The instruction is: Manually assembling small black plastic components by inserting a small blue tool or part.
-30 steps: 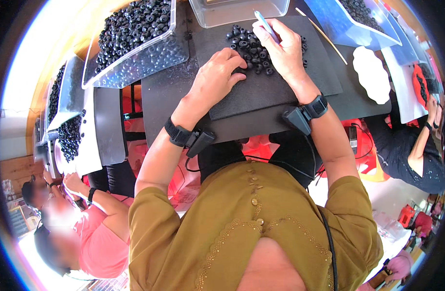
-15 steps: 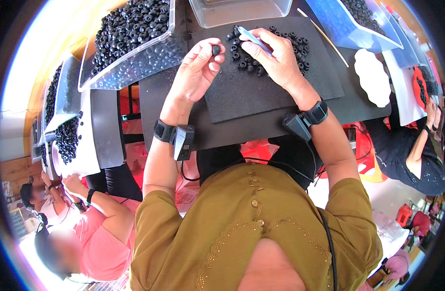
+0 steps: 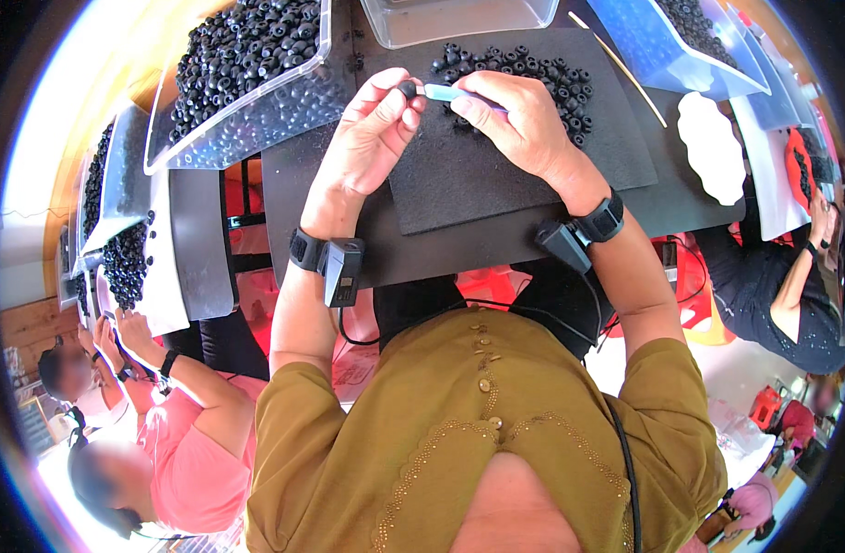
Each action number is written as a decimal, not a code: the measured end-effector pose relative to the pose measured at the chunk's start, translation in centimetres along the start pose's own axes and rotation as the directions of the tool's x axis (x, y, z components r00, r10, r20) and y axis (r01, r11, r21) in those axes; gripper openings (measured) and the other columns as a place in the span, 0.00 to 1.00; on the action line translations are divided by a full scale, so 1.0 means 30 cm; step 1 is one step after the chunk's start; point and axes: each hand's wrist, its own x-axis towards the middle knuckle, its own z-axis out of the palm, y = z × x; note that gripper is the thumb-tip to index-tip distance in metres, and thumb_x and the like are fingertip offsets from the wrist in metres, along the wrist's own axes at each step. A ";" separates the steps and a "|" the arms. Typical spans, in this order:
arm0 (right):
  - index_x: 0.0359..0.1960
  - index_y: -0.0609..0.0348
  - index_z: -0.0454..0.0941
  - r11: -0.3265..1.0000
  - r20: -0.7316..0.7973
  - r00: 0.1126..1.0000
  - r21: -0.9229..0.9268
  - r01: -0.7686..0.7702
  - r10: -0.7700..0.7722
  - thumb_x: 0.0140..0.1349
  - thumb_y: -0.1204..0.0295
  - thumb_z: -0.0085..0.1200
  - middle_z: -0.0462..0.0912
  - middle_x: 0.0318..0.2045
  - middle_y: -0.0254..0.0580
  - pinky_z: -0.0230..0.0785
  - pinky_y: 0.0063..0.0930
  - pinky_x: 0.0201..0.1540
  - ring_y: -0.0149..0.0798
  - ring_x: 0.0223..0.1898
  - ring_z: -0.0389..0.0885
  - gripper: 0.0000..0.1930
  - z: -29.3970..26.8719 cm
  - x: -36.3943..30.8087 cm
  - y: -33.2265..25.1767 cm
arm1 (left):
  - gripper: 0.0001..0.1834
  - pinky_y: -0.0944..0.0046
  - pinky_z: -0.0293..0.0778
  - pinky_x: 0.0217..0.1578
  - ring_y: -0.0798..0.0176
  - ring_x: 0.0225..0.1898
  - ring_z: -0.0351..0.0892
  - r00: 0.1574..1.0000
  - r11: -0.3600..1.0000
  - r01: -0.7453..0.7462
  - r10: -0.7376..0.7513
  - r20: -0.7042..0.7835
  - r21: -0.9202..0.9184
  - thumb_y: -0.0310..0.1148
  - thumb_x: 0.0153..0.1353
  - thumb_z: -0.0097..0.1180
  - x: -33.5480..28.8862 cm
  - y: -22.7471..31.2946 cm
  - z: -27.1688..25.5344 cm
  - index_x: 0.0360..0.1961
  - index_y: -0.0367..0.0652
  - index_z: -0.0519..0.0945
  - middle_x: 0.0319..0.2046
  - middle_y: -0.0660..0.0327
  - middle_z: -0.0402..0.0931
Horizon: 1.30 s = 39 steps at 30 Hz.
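Between the thumb and fingers of my left hand (image 3: 372, 138) is a small black round part (image 3: 407, 89). My right hand (image 3: 524, 120) is closed on a slim pen-like tool (image 3: 446, 93) with a light blue body. Its short metal-looking tip meets the right side of the black part; whether it goes inside cannot be made out. Past my right hand, several loose black ring-shaped parts (image 3: 570, 92) with holes lie on a dark mat (image 3: 496, 198). Both wrists wear black straps with small boxes.
A clear bin (image 3: 247, 115) heaped with black parts stands at the left. Another clear container (image 3: 459, 23) is at the far edge. A thin stick (image 3: 618, 69), a white scalloped object (image 3: 710, 147) and a blue-tinted bin (image 3: 685, 55) are at the right. Other people work on both sides.
My right hand has turned and brought the tool leftward, from above the loose parts to the black part in my left hand. The left hand has hardly moved.
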 end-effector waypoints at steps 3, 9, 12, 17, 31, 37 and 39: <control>0.36 0.56 0.80 0.999 -0.005 1.000 -0.038 0.031 -0.031 0.65 0.57 0.54 0.80 0.27 0.45 0.71 0.38 0.31 0.51 0.28 0.80 0.14 0.000 -0.001 -0.009 | 0.10 0.71 0.78 0.44 0.64 0.44 0.78 1.000 1.000 -0.001 0.001 0.003 0.010 0.26 0.66 0.55 -0.001 -0.002 0.000 0.49 0.41 0.78 0.45 0.56 0.78; 0.35 0.55 0.80 0.995 -0.010 0.998 -0.078 0.056 -0.057 0.64 0.59 0.55 0.79 0.26 0.44 0.72 0.38 0.29 0.50 0.28 0.80 0.13 0.003 -0.005 -0.013 | 0.09 0.71 0.78 0.44 0.66 0.42 0.79 1.000 0.998 -0.016 0.016 0.008 0.059 0.27 0.66 0.55 -0.002 -0.006 -0.008 0.47 0.42 0.78 0.44 0.58 0.79; 0.35 0.55 0.80 0.993 -0.016 0.998 -0.096 0.064 -0.066 0.63 0.59 0.55 0.79 0.26 0.44 0.72 0.39 0.29 0.50 0.28 0.80 0.12 0.005 -0.008 -0.008 | 0.09 0.71 0.78 0.44 0.66 0.42 0.79 1.000 0.997 -0.022 0.022 -0.007 0.080 0.27 0.66 0.55 -0.003 -0.008 -0.009 0.47 0.42 0.78 0.44 0.58 0.79; 0.34 0.55 0.79 0.990 -0.022 0.997 -0.119 0.073 -0.076 0.63 0.59 0.55 0.79 0.26 0.43 0.72 0.39 0.29 0.50 0.28 0.80 0.12 0.008 -0.008 0.000 | 0.09 0.70 0.78 0.44 0.66 0.42 0.79 1.000 0.997 -0.026 0.026 0.003 0.067 0.27 0.66 0.56 0.000 -0.009 -0.014 0.46 0.42 0.78 0.44 0.59 0.79; 0.33 0.54 0.79 0.987 -0.042 0.996 -0.142 0.072 -0.079 0.64 0.58 0.55 0.79 0.24 0.42 0.71 0.40 0.27 0.50 0.26 0.80 0.13 0.011 -0.009 0.003 | 0.08 0.71 0.78 0.44 0.67 0.41 0.79 1.000 0.999 -0.026 0.026 0.001 0.048 0.28 0.66 0.55 -0.002 -0.006 -0.009 0.46 0.42 0.78 0.43 0.59 0.79; 0.33 0.53 0.79 0.986 -0.043 0.996 -0.153 0.068 -0.076 0.64 0.57 0.55 0.79 0.24 0.42 0.71 0.40 0.27 0.50 0.26 0.80 0.13 0.012 -0.008 0.001 | 0.08 0.71 0.77 0.44 0.67 0.41 0.79 1.000 0.998 -0.025 0.024 0.011 0.055 0.28 0.67 0.55 -0.004 -0.008 -0.016 0.46 0.42 0.77 0.44 0.59 0.79; 0.33 0.54 0.79 0.986 -0.050 0.996 -0.153 0.069 -0.078 0.63 0.58 0.55 0.79 0.25 0.42 0.71 0.40 0.27 0.50 0.27 0.80 0.13 0.015 -0.010 0.003 | 0.07 0.71 0.77 0.44 0.67 0.41 0.78 1.000 0.998 -0.021 0.020 0.012 0.052 0.28 0.67 0.55 -0.004 -0.007 -0.017 0.45 0.42 0.77 0.44 0.59 0.79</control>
